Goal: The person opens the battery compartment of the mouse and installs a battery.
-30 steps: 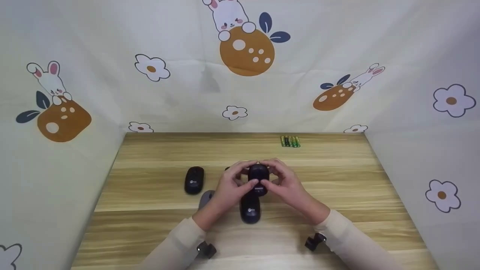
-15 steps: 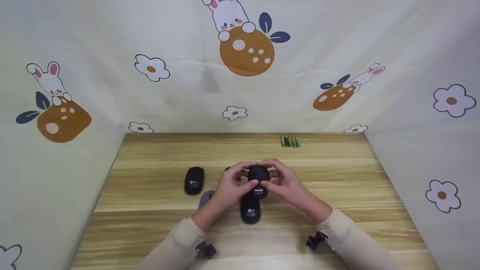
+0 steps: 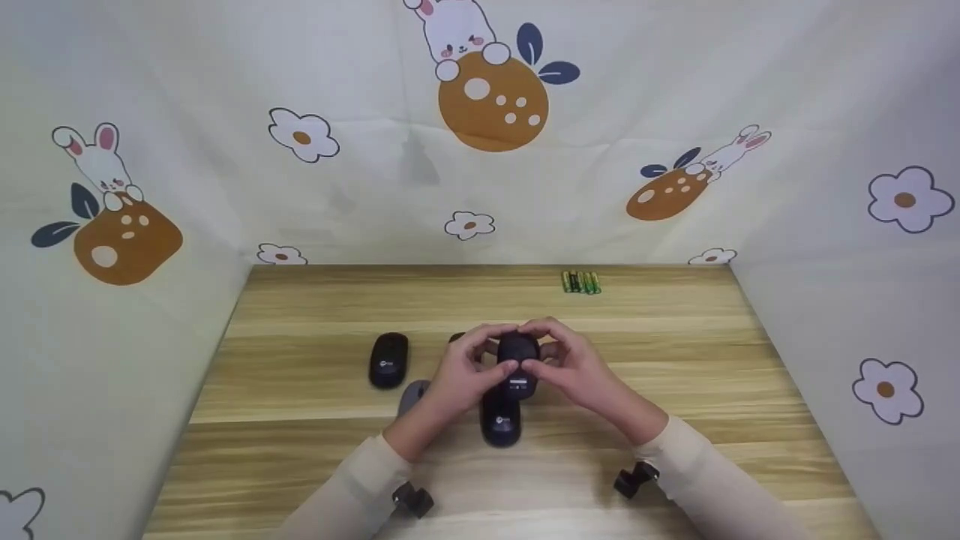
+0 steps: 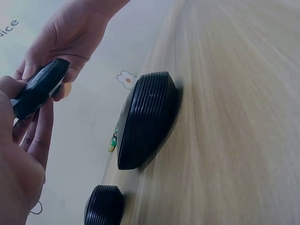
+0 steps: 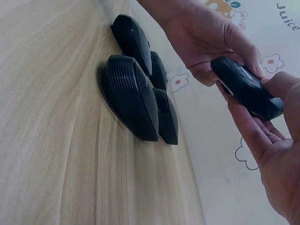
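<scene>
Above the table, both hands hold a dark computer mouse (image 3: 519, 346) with its underside turned up toward the head view, a small white label showing on it. My left hand (image 3: 463, 381) grips its left side, thumb on the underside and fingers around the far edge. On the opposite side my right hand (image 3: 576, 369) pinches it the same way, the two thumbs nearly meeting. Both wrist views show the held mouse edge-on, clear of the table. Directly below it, partly covered in the head view, another black mouse (image 3: 501, 421) rests on the wood.
A black mouse (image 3: 388, 361) lies to the left, with a grey mouse (image 3: 413, 396) partly behind the left forearm. One more dark item (image 3: 455, 337) is mostly hidden by the left hand. Several green batteries (image 3: 581, 283) lie in a row near the back wall.
The held mouse has tilted slightly and shifted a little toward the person, so its white label shows more plainly. The right wrist has moved slightly to the right.
</scene>
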Demonstrator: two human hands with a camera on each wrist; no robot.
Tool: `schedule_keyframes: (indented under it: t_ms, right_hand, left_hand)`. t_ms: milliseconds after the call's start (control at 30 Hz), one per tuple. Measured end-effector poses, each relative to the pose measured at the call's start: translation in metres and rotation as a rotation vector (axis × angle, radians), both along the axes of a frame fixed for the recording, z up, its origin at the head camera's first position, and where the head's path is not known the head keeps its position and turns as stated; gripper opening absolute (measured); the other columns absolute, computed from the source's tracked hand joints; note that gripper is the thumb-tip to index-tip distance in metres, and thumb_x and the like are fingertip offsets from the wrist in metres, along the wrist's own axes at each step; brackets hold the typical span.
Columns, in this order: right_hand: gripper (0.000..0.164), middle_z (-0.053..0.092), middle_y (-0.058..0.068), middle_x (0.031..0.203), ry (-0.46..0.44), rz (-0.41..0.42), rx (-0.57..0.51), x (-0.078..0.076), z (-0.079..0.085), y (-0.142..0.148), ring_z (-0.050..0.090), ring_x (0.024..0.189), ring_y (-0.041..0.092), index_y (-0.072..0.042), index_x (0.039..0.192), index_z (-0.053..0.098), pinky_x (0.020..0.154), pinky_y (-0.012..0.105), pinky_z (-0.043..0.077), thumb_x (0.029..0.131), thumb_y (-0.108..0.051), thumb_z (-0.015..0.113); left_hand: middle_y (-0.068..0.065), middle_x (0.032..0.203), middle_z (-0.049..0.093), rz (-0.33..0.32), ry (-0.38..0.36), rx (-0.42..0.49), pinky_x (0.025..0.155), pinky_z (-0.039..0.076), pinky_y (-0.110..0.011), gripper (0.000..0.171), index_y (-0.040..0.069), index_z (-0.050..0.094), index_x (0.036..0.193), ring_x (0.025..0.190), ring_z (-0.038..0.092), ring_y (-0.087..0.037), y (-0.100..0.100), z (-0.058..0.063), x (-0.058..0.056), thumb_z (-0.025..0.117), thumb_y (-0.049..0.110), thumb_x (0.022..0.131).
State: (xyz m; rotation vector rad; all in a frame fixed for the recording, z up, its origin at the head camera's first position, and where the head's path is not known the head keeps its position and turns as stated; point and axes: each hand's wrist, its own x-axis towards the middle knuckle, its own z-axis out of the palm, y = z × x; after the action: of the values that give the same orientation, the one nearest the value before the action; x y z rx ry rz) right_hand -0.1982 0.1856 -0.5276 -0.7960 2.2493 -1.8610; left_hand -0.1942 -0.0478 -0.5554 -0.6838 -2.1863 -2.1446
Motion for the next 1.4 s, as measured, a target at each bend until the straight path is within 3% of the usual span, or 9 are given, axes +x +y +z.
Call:
schedule_keyframes:
  t_ms: [200, 333, 567, 700, 833, 967, 1067, 1233, 1400]
  right_hand:
    - [0.043, 0.062, 0.019, 0.126, -0.037, -0.007, -0.015, 0.000, 0.001, 0.000, 0.078, 0.092, 0.027, -0.001, 0.140, 0.063, 0.075, 0.037, 0.070, 0.100, -0.001, 0.080]
    - [0.044, 0.064, 0.019, 0.128, 0.004, -0.015, 0.006, 0.000, 0.002, 0.001, 0.077, 0.091, 0.026, -0.002, 0.141, 0.065, 0.077, 0.037, 0.070, 0.100, -0.001, 0.080]
    - [0.040, 0.067, 0.007, 0.121, 0.284, -0.113, 0.074, -0.006, 0.002, 0.000, 0.067, 0.108, 0.026, -0.010, 0.130, 0.073, 0.087, 0.040, 0.065, 0.094, -0.002, 0.087]
    - [0.041, 0.068, 0.010, 0.112, 0.381, -0.159, 0.072, -0.008, -0.001, -0.001, 0.061, 0.097, 0.032, -0.007, 0.122, 0.075, 0.081, 0.037, 0.055, 0.086, 0.006, 0.089]
    - [0.039, 0.069, 0.010, 0.099, 0.349, -0.148, 0.050, -0.006, -0.003, 0.001, 0.059, 0.082, 0.028, -0.006, 0.124, 0.074, 0.071, 0.028, 0.052, 0.089, 0.007, 0.088]
    - [0.036, 0.067, 0.006, 0.090, 0.296, -0.144, 0.048, -0.006, 0.000, 0.003, 0.058, 0.075, 0.015, -0.006, 0.127, 0.073, 0.065, 0.021, 0.050, 0.095, 0.003, 0.084]
    - [0.035, 0.067, 0.006, 0.089, 0.250, -0.140, 0.027, -0.007, 0.001, 0.005, 0.059, 0.075, 0.013, -0.007, 0.129, 0.073, 0.066, 0.020, 0.051, 0.097, 0.000, 0.084]
    - [0.035, 0.067, 0.006, 0.086, 0.149, -0.135, -0.042, -0.008, 0.004, 0.007, 0.061, 0.076, 0.015, -0.004, 0.131, 0.071, 0.068, 0.022, 0.053, 0.098, 0.000, 0.082]
    - [0.036, 0.067, 0.005, 0.083, 0.104, -0.151, -0.071, -0.010, 0.005, 0.012, 0.062, 0.076, 0.014, 0.000, 0.132, 0.071, 0.068, 0.022, 0.053, 0.097, 0.002, 0.081]
  left_hand:
    - [-0.004, 0.131, 0.073, -0.001, -0.021, -0.003, 0.075, 0.058, -0.031, 0.046, 0.013, 0.074, 0.142, 0.107, 0.069, -0.041, 0.000, 0.000, 0.001, 0.086, 0.010, 0.098]
    - [-0.002, 0.133, 0.074, 0.002, -0.021, -0.008, 0.085, 0.060, -0.041, 0.046, 0.012, 0.073, 0.142, 0.109, 0.069, -0.042, 0.000, 0.000, 0.001, 0.086, 0.010, 0.098]
    - [-0.004, 0.130, 0.075, 0.026, -0.032, -0.018, 0.089, 0.057, -0.048, 0.046, 0.012, 0.073, 0.142, 0.106, 0.070, -0.037, 0.003, 0.000, -0.001, 0.086, 0.012, 0.098]
    - [-0.005, 0.128, 0.074, 0.033, -0.059, -0.030, 0.091, 0.057, -0.053, 0.047, 0.014, 0.073, 0.142, 0.104, 0.071, -0.035, 0.004, -0.001, 0.000, 0.087, 0.014, 0.097]
    - [-0.005, 0.128, 0.074, 0.031, -0.076, -0.026, 0.097, 0.055, -0.060, 0.047, 0.013, 0.073, 0.142, 0.104, 0.072, -0.034, 0.005, -0.001, -0.001, 0.086, 0.013, 0.097]
    - [-0.008, 0.130, 0.074, 0.021, -0.079, -0.018, 0.098, 0.056, -0.055, 0.045, 0.009, 0.073, 0.140, 0.105, 0.072, -0.037, 0.006, -0.003, -0.002, 0.086, 0.009, 0.096]
    - [-0.010, 0.129, 0.074, 0.019, -0.081, -0.020, 0.096, 0.057, -0.050, 0.046, 0.006, 0.073, 0.139, 0.105, 0.071, -0.040, 0.005, -0.003, -0.002, 0.086, 0.008, 0.095]
    - [-0.011, 0.129, 0.075, 0.018, -0.087, -0.024, 0.098, 0.056, -0.055, 0.047, 0.006, 0.072, 0.140, 0.105, 0.072, -0.035, 0.004, -0.002, -0.002, 0.087, 0.009, 0.095]
    - [-0.009, 0.124, 0.075, 0.026, -0.095, -0.032, 0.097, 0.055, -0.057, 0.047, 0.008, 0.073, 0.140, 0.101, 0.074, -0.030, 0.003, -0.002, -0.002, 0.087, 0.010, 0.096]
